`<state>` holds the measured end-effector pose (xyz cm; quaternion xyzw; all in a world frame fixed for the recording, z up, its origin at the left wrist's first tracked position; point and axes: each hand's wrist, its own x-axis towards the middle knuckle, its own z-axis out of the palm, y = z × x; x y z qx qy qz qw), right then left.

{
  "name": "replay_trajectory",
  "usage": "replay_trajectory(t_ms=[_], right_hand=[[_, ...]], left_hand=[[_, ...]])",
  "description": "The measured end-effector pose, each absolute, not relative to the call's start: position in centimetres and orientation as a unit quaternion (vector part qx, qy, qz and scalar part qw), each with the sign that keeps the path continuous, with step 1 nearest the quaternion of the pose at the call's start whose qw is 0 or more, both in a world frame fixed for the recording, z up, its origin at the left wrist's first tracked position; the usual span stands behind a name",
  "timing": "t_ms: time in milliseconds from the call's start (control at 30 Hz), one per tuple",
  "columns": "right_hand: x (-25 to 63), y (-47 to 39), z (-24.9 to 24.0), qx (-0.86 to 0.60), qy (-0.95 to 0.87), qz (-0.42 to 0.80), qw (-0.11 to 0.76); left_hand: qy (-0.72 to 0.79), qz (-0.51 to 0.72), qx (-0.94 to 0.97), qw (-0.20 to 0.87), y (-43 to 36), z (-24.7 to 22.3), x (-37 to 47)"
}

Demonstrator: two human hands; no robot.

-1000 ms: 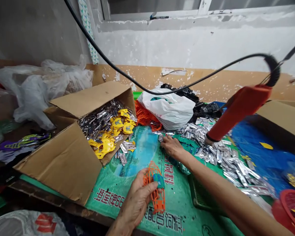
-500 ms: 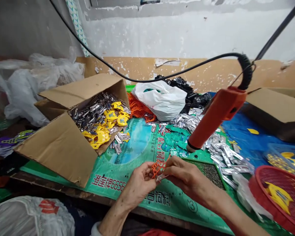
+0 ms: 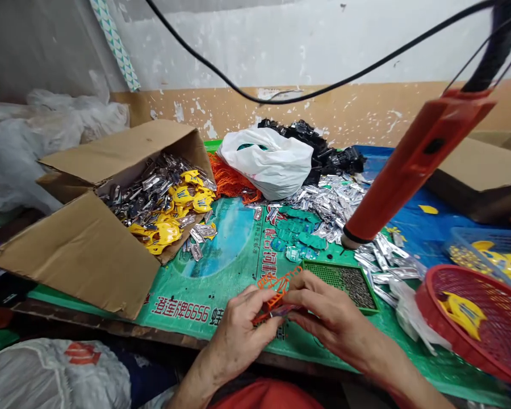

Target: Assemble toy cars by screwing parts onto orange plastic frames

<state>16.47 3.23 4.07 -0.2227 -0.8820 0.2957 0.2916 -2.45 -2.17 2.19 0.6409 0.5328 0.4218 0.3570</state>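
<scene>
An orange plastic lattice frame [image 3: 274, 282] is held between my two hands, low over the green table cover. My left hand [image 3: 241, 324] is closed on its near left side, thumb on top. The fingers of my right hand [image 3: 323, 304] pinch its right side. A small shiny piece [image 3: 284, 310] shows between the fingertips against the frame; its shape is mostly covered. Just beyond my right hand lies a green tray [image 3: 319, 270] with many small dark screws [image 3: 354, 284]. Over the table hangs a red electric screwdriver [image 3: 413, 170], tip downward, touched by neither hand.
A tipped cardboard box [image 3: 80, 250] at left spills silver parts and yellow pieces [image 3: 166, 230]. Behind are orange frames [image 3: 234, 179], a white bag [image 3: 268, 162] and black parts [image 3: 315, 147]. Teal pieces [image 3: 300, 233] and silver strips [image 3: 332, 199] lie mid-table. A red basket [image 3: 434, 301] stands right.
The view has shifted, so the screwdriver appears larger and farther right. My hands have turned the orange frame, and its shiny piece is now more covered by my fingers.
</scene>
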Motion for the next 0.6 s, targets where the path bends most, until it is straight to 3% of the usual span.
replay_trajectory(t_ms=[133, 267, 467, 600], right_hand=[[16.7, 2.3, 3.0, -0.252, -0.842, 0.258, 0.401], [16.7, 2.0, 1.9, -0.300, -0.815, 0.256, 0.426], [17.0, 2.4, 1.1, -0.321, -0.767, 0.363, 0.421], [16.8, 2.6, 0.5, -0.337, -0.711, 0.432, 0.442]], left_hand=[[0.499, 0.439, 0.666, 0.339, -2.2, 1.9, -2.0], [0.496, 0.431, 0.659, 0.366, -2.0, 1.5, -1.6], [0.480, 0.419, 0.499, 0.588, -1.6, 0.8, -1.2], [0.450, 0.452, 0.413, 0.650, -1.4, 0.5, -1.1]])
